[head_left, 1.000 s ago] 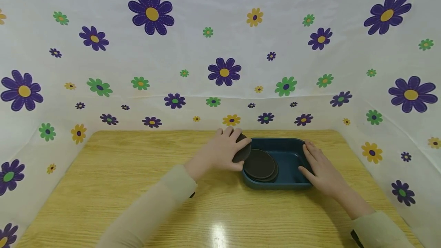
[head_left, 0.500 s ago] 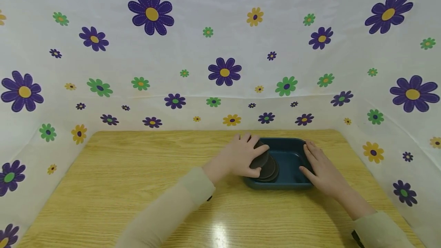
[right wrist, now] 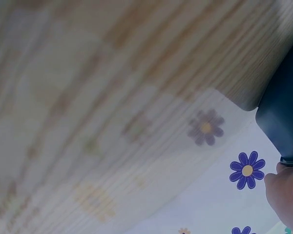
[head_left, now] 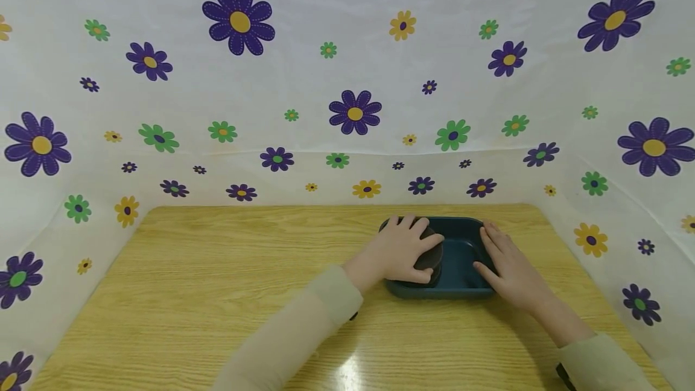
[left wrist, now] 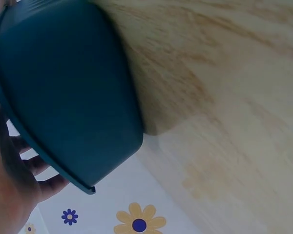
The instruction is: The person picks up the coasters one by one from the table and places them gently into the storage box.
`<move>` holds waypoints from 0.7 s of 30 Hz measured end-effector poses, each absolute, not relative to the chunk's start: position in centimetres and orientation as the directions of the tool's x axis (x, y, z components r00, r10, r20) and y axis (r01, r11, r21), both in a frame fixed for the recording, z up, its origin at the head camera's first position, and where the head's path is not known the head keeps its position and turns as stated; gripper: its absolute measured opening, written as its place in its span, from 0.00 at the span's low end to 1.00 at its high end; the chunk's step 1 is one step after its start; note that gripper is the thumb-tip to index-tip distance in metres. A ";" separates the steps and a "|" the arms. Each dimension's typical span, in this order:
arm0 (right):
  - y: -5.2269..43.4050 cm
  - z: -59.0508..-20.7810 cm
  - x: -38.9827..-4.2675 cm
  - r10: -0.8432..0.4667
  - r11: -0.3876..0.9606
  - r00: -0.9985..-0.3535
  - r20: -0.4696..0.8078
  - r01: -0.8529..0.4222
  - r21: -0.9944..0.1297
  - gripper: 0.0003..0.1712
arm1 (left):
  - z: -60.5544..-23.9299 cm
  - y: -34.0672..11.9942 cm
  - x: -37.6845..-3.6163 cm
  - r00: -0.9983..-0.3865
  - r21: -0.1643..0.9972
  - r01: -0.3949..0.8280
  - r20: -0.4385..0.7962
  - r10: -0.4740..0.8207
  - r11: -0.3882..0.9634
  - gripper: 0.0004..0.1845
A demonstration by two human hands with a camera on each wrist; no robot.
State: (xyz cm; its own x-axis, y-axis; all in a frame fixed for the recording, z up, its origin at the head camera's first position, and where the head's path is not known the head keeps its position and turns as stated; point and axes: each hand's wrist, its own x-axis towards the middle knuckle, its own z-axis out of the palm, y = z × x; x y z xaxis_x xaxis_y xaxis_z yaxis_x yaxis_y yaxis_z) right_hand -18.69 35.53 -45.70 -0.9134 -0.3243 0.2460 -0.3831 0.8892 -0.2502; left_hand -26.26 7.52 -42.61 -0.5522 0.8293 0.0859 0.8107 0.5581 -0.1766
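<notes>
My left hand reaches over the left part of a dark blue rectangular tray. Its spread fingers and thumb grip a flat, dark round coaster by the edges. Beneath that coaster, the edge of a similar dark one shows; the hand hides most of both. At the opposite end, my right hand rests on the tray's right rim, fingers straight and thumb over the inside. From the left wrist, the tray's outer wall shows, with fingers beyond its rim.
The tray stands on a wood-grain table, near its back edge. A white cloth with printed flowers encloses the table at the back and both sides.
My left hand has moved right with the coaster, from the tray's left edge to over the coasters lying inside. The right hand has stayed on the rim.
</notes>
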 end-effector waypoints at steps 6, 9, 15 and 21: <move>35.7 -45.9 -18.8 -0.332 0.887 -0.906 0.261 -0.394 -0.239 0.44 | -43.2 7.7 -26.4 -0.570 -0.184 0.800 0.061 0.819 0.571 0.37; 35.7 -46.0 -18.8 -0.333 0.888 -0.905 0.264 -0.395 -0.234 0.44 | -43.3 7.7 -26.4 -0.575 -0.201 0.797 0.035 0.817 0.570 0.37; 35.8 -46.1 -18.8 -0.331 0.885 -0.907 0.262 -0.395 -0.248 0.44 | -43.1 7.7 -26.2 -0.577 -0.250 0.795 -0.029 0.817 0.552 0.37; 35.8 -46.1 -18.8 -0.330 0.882 -0.907 0.262 -0.395 -0.256 0.44 | -43.0 7.7 -26.1 -0.538 -0.312 0.803 -0.015 0.843 0.508 0.34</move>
State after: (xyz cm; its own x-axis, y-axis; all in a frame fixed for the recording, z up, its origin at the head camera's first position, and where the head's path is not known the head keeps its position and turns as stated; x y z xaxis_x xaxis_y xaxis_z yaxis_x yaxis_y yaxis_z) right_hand -18.76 35.82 -46.13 -0.9067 -0.3303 0.2621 -0.3953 0.8823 -0.2555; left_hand -26.12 7.66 -43.03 -0.5381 0.8427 -0.0146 0.8033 0.5075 -0.3116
